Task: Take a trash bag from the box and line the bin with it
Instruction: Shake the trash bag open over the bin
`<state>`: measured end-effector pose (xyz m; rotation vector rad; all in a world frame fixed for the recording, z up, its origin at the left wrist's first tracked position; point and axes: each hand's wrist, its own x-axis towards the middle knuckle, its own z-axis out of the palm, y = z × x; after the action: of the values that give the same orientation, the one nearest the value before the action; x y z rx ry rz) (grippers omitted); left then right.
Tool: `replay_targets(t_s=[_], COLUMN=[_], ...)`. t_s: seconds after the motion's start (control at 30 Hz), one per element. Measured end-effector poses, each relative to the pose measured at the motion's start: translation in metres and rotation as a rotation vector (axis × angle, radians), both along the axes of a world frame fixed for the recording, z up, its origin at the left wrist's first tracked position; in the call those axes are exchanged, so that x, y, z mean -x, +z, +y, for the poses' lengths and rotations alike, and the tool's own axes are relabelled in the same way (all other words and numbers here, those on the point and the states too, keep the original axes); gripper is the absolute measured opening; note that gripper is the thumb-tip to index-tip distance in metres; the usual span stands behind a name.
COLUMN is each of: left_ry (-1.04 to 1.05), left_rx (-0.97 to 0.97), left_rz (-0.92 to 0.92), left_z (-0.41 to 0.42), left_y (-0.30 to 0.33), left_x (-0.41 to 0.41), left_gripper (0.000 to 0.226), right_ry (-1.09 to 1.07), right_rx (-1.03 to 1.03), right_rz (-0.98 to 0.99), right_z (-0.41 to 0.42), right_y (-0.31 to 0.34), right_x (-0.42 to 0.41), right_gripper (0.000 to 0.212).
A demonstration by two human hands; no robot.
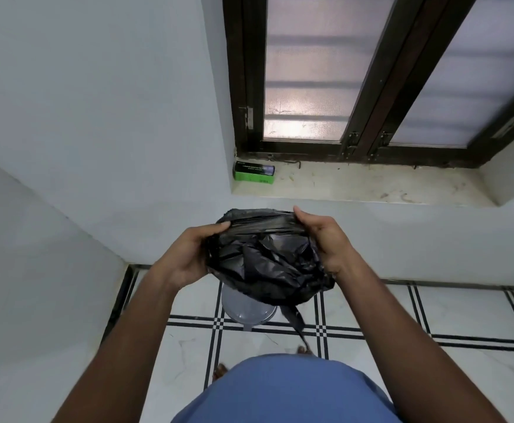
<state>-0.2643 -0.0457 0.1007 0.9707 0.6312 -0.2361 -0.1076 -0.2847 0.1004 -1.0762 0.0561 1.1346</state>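
A crumpled black trash bag (268,257) hangs between my two hands at chest height. My left hand (188,254) grips its left edge and my right hand (326,242) grips its right edge, with the top rim stretched taut between them. A loose strip of the bag dangles toward the floor. Directly below, a pale grey round bin (246,309) stands on the tiled floor, mostly hidden by the bag. The green and black trash bag box (254,172) lies on the left end of the window ledge, well beyond my hands.
A stone window ledge (371,187) runs under a dark-framed frosted window (310,87). White walls close in on the left and ahead. The floor has white tiles with black lines (371,334). My toes show near the bin.
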Motion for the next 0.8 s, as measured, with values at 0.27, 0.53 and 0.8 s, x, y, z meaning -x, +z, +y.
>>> replay_targets(t_s=[0.27, 0.53, 0.8], left_ry=[0.123, 0.096, 0.219], left_rx=[0.061, -0.320, -0.292], left_rz=[-0.023, 0.050, 0.014], left_z=[-0.003, 0.004, 0.013], left_y=[0.004, -0.020, -0.036], left_x=[-0.004, -0.003, -0.007], left_gripper=[0.052, 0.040, 0.029], right_ry=[0.479, 0.284, 0.487], right_rx=[0.506, 0.796, 0.982], right_rz=[-0.596, -0.917, -1.110], right_z=[0.003, -0.006, -0.005], right_y=[-0.009, -0.024, -0.030], right_x=[0.004, -0.020, -0.022], right_gripper=[0.051, 0.010, 0.013])
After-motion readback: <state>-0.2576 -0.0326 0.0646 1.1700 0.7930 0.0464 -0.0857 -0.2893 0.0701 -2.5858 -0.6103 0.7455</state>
